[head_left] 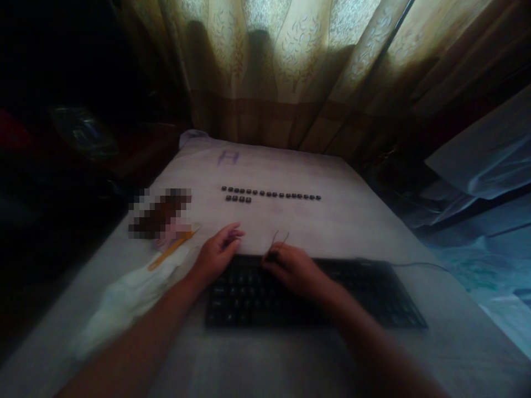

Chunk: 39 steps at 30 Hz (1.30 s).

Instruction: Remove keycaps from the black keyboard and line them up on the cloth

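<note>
A black keyboard (pixel 257 318) lies across the near part of the cloth-covered table. Over its upper middle, my right hand (pixel 290 268) is closed on a thin wire tool (pixel 274 237), whose two thin ends stick up past the fingers. A small dark piece shows at those fingers, too blurred to name. My left hand (pixel 219 249) rests by the keyboard's upper left corner, fingers apart and holding nothing. Beyond the hands, small black keycaps (pixel 281 195) form a long row, with a shorter row (pixel 241 199) just in front of its left end.
Left of the keyboard lie a white cloth (pixel 124 298), an orange-handled brush-like tool (pixel 170 251) and a pixelated item (pixel 160 214). A cable (pixel 418 264) runs off right from the keyboard. Curtains (pixel 294 66) hang behind the table (pixel 290 166).
</note>
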{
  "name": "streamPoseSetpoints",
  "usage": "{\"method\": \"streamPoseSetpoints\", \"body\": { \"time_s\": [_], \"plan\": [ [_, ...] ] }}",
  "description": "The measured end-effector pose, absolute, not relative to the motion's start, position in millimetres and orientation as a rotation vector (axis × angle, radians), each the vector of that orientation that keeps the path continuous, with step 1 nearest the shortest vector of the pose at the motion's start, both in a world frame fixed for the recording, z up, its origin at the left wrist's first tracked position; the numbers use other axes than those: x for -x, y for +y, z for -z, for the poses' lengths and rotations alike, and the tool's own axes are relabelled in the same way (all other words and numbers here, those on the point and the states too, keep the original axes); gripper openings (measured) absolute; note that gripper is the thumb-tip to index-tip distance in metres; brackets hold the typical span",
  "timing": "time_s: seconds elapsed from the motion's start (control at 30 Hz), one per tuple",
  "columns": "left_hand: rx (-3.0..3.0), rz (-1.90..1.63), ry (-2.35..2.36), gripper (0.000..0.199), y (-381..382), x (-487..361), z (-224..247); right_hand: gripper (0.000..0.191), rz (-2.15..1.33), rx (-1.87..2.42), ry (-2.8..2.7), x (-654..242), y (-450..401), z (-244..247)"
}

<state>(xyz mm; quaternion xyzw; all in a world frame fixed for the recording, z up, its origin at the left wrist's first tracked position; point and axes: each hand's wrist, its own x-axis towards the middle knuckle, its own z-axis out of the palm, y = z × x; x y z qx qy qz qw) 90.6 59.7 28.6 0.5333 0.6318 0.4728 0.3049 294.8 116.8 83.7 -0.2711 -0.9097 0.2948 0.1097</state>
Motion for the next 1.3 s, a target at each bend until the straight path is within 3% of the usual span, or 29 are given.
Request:
{"method": "streamPoseSetpoints", "body": {
  "time_s": [0.37, 0.57, 0.7, 0.87, 0.97, 1.3],
  "plan": [
    [-1.466, -1.213, 1.71, 0.042, 59.2, -91.1, -32.1, 0.016, -0.995, 0.695, -2.457, -303.5, 114.7, -66.6],
    [-1.463, -1.2, 1.724, 0.042, 59.1, -92.8, -32.8, 0.023, -1.373, 0.75, -2.084, -305.6, 116.3, -63.7],
    [-1.56, -1.188, 1.755, 0.039, 57.2, -91.1, -35.3, 0.022, -1.441, 0.769, -1.988, -303.2, 116.5, -61.5],
    [-2.055, -1.105, 1.753, 0.024, 50.0, -95.4, -53.7, 0.02, -1.361, 0.789, -1.987, -300.5, 114.9, -62.1],
    [-2.18, -1.017, 1.641, 0.031, 45.4, -106.1, -63.4, 0.019, -1.275, 0.758, -2.015, -299.2, 112.5, -65.1],
    [-1.804, -0.93, 1.649, 0.018, 41.5, -122.9, -67.6, 0.014, -0.94, 0.626, -2.118, -294.5, 102.7, -70.2]
  ]
}}
